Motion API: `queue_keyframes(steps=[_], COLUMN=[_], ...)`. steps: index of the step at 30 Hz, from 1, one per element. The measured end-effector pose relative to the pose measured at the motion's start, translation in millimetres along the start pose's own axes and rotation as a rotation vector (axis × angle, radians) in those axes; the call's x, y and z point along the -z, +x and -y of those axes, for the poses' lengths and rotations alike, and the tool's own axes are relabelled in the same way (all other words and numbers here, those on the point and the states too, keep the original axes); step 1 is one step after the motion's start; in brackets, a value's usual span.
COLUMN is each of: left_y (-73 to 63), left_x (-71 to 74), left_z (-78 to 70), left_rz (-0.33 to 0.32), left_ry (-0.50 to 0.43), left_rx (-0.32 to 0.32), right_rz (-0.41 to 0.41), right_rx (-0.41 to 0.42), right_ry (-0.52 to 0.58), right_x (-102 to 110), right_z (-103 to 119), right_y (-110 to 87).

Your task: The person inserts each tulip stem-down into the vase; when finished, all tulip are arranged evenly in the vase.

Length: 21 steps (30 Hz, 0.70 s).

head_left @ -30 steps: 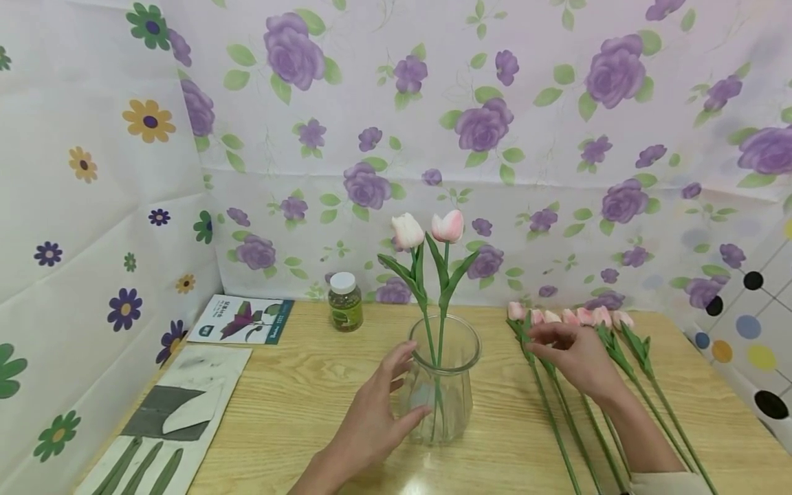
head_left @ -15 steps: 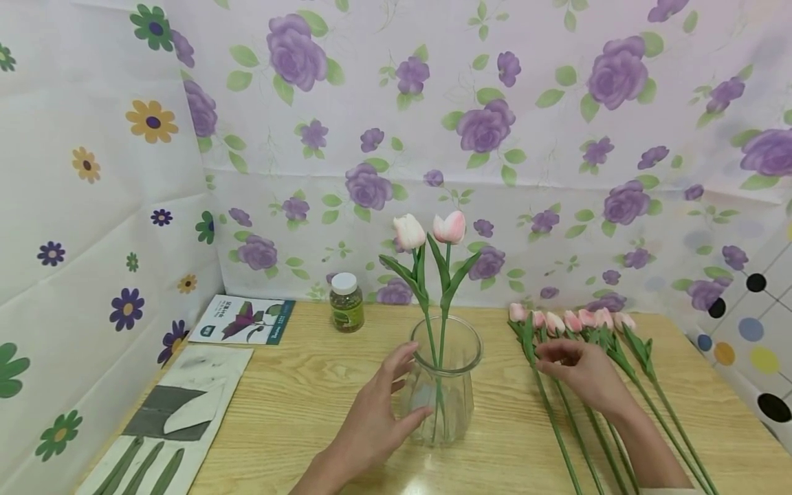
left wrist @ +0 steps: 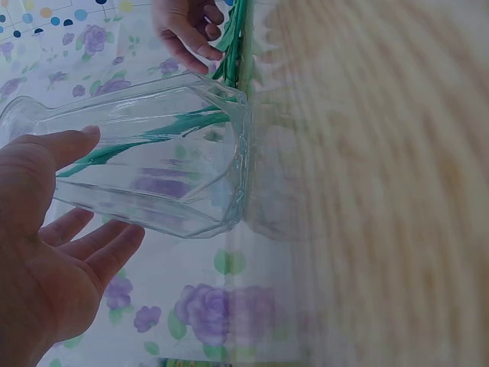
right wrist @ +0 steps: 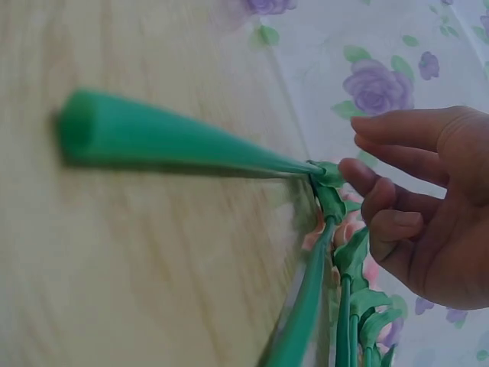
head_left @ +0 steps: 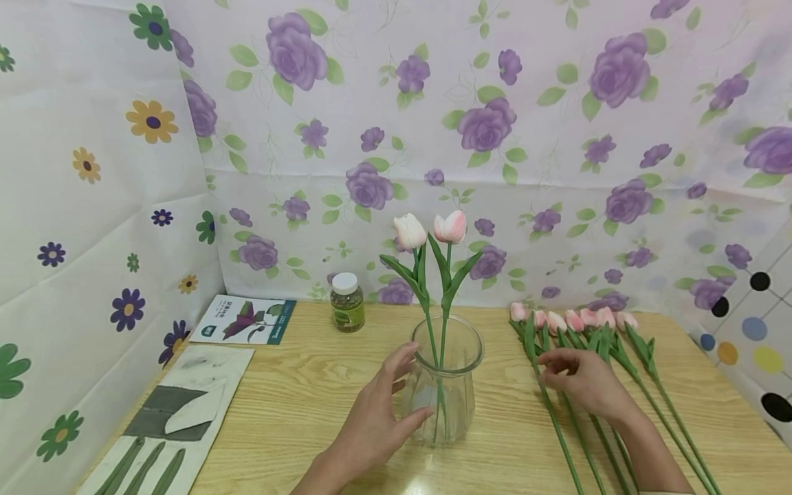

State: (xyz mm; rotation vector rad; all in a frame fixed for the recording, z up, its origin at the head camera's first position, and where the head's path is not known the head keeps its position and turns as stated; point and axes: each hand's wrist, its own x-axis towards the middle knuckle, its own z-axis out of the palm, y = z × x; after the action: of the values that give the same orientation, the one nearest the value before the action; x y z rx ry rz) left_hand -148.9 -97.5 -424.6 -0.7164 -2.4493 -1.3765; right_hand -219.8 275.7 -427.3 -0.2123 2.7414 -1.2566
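Observation:
A clear glass vase (head_left: 454, 405) stands mid-table with two pale pink tulips (head_left: 449, 228) upright in it. My left hand (head_left: 370, 419) is at the vase's left side, fingertips near the rim and thumb across the front. In the left wrist view, the thumb overlaps the glass and the fingers (left wrist: 114, 245) extend fairly straight along its other side. On the right, several pink tulips (head_left: 555, 321) lie in a row with green stems. Above their leaves hovers my right hand (head_left: 588, 382), fingers loosely bent; the right wrist view shows nothing held between fingers and thumb.
A jar (head_left: 347, 309) with a white lid stands behind the vase to the left. At the table's left edge lie a printed booklet (head_left: 247, 320) and a sheet (head_left: 179, 405) with a grey patch and green leaf shapes. Flower-patterned cloth (head_left: 371, 82) hangs behind the table.
My right hand has drawn slightly back toward me and to the right over the tulips, uncovering more blooms. My left hand stays at the vase.

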Motion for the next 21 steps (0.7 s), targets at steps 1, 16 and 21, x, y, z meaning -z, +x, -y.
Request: queue_keyframes(steps=[1,16,21], left_y=[0.0,0.1,-0.3], left_x=[0.0,-0.1,0.3], left_z=[-0.1,-2.8,-3.2], left_rz=[0.0,0.004,0.006], left_ry=[0.001,-0.009,-0.008], left_rx=[0.002,0.016,0.024], right_rz=[0.009,0.037,0.042], right_rx=[0.002,0.003,-0.013], right_ry=[-0.005,-0.054,-0.079], right_x=[-0.2,-1.7,-2.6], right_z=[-0.5,-3.0,-4.0], right_y=[-0.1,-1.4,-0.9])
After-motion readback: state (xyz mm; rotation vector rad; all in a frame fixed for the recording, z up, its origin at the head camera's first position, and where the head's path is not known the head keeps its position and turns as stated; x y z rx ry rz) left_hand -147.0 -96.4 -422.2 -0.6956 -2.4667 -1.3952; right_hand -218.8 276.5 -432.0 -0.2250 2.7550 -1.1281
